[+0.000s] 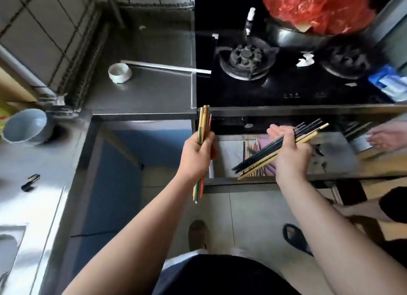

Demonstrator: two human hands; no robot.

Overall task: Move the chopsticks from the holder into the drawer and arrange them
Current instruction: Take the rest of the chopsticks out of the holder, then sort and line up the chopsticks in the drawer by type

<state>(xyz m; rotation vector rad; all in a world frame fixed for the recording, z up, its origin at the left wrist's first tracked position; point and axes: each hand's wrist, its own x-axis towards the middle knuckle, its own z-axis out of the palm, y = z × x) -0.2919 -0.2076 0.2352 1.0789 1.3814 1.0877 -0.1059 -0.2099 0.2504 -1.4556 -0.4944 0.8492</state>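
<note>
My left hand (199,156) grips a bundle of wooden and coloured chopsticks (203,123), held nearly upright just left of the open drawer (229,154). My right hand (290,154) holds a second bundle of black and pale wooden chopsticks (264,154), slanted over the drawer's middle with the tips pointing down-left. More chopsticks (253,147) lie inside the drawer on a pink liner. No chopstick holder is in view.
A gas hob (246,59) with a pan and a red bag sits behind the drawer. A ladle (120,72) lies on the steel counter, a grey bowl (24,127) at the left. Another person's hand (387,136) reaches in at the right edge.
</note>
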